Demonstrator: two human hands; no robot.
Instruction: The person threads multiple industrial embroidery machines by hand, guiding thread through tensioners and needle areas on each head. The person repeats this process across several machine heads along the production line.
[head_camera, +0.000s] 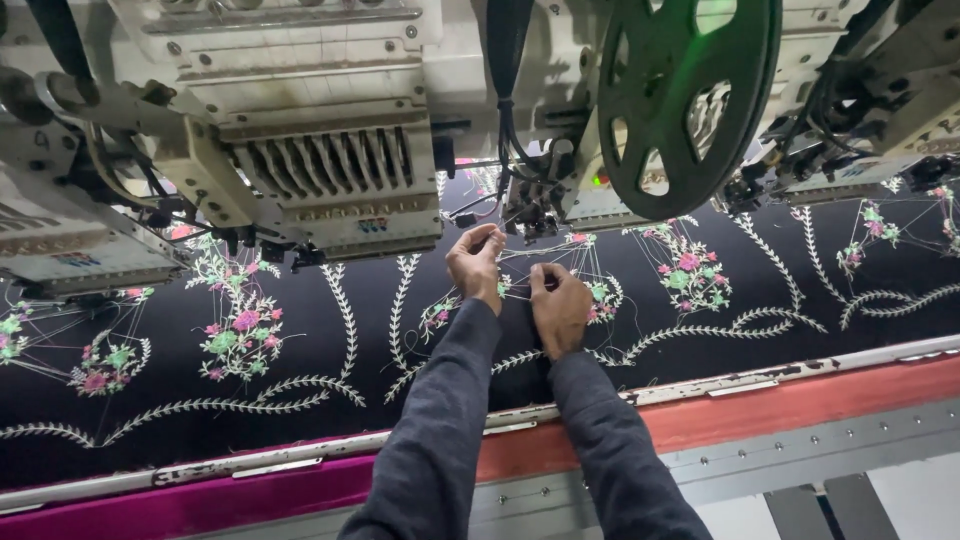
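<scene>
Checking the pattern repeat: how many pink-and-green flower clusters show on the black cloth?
7, counting cut-off ones: far left, left, by the left hand, by the right hand, right of centre, right, far right edge. The machine heads may hide more.

Under your hands the machine bed (760, 405), edged red, carries black cloth (330, 350) stitched with pink flowers and pale vines, stretched flat.
</scene>
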